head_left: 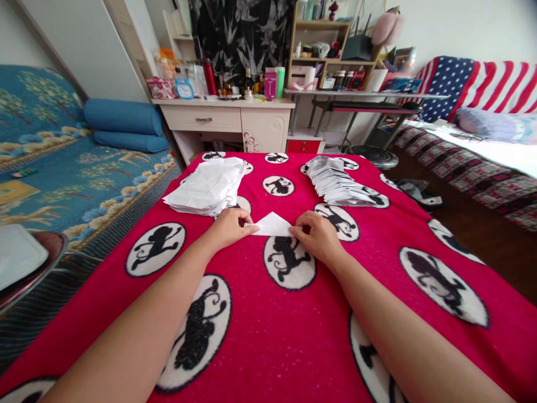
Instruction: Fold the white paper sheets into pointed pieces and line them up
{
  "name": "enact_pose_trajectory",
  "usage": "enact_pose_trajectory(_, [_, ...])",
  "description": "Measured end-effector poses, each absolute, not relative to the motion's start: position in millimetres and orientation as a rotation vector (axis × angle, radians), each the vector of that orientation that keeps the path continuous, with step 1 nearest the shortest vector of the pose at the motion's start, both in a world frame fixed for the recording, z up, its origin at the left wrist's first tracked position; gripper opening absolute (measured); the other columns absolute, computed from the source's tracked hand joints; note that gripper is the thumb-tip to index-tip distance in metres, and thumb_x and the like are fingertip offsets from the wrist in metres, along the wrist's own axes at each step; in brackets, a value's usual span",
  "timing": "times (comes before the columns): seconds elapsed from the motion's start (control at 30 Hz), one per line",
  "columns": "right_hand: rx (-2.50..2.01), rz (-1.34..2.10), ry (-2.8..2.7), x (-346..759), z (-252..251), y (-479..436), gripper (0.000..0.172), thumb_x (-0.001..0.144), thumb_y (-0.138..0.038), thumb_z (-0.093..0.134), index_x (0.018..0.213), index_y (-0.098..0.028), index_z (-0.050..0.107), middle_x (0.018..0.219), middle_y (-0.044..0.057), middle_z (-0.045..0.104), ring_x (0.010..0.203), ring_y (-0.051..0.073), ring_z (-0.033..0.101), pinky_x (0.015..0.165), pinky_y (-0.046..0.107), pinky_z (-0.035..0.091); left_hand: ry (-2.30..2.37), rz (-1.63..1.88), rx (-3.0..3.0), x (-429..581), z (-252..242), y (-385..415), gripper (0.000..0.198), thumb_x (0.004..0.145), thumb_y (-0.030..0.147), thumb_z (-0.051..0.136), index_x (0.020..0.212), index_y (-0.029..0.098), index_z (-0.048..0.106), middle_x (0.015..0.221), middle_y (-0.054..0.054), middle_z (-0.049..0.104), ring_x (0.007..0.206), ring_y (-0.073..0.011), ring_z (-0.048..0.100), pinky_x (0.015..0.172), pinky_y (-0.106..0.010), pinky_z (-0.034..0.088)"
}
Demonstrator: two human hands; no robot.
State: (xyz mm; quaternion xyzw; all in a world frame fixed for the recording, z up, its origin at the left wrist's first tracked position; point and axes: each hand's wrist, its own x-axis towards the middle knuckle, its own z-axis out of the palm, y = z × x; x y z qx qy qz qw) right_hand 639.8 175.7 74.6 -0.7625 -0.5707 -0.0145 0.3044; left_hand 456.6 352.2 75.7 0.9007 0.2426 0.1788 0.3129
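A small white sheet of paper (272, 225), folded to a triangle with its peak pointing away from me, lies between my hands. My left hand (232, 226) pinches its left corner between thumb and fingers. At the right corner, my right hand (314, 230) pinches the paper the same way. Beyond my left hand is a stack of flat, creased white paper sheets (207, 184). Past my right hand lies a fanned row of folded white papers (338, 182).
A red blanket with monkey prints (268, 330) covers the surface under my hands. Behind stand a white dresser (222, 115) with bottles and boxes, and a desk with shelves (356, 93). A blue sofa (121, 173) is at left, a bed (495, 143) at right.
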Motion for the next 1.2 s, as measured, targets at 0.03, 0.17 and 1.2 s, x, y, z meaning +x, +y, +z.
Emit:
enact_pose_trajectory(0.03, [-2.045, -0.050, -1.494, 639, 75, 176, 0.019, 0.079, -0.030, 0.064, 0.065, -0.018, 0.059, 0.074, 0.002, 0.062, 0.067, 0.014, 0.054, 0.062, 0.026, 0.036, 0.641, 0.484, 2.387, 456, 75, 353, 0.021, 0.068, 0.035, 0.070, 0.065, 0.015, 0.066, 0.062, -0.001, 0.063, 0.056, -0.0124, 0.054, 0.054, -0.023, 0.038])
enact_pose_trajectory(0.17, [-2.135, -0.051, -1.392, 636, 76, 176, 0.014, 0.075, -0.032, 0.068, 0.075, -0.019, 0.061, 0.074, 0.001, 0.064, 0.066, 0.015, 0.055, 0.059, 0.026, 0.034, 0.621, 0.467, 2.369, 454, 76, 356, 0.018, 0.064, 0.031, 0.072, 0.063, 0.016, 0.063, 0.061, 0.000, 0.062, 0.056, -0.0122, 0.054, 0.053, -0.022, 0.039])
enact_pose_trajectory(1.2, [-1.800, 0.376, -0.961, 625, 74, 177, 0.015, 0.074, -0.031, 0.060, 0.084, -0.020, 0.061, 0.054, -0.004, 0.059, 0.047, 0.013, 0.048, 0.050, 0.024, 0.034, 0.162, 0.690, 2.889, 465, 84, 309, 0.026, 0.078, 0.033, 0.071, 0.101, 0.021, 0.067, 0.100, -0.006, 0.068, 0.096, -0.0226, 0.062, 0.084, -0.036, 0.044])
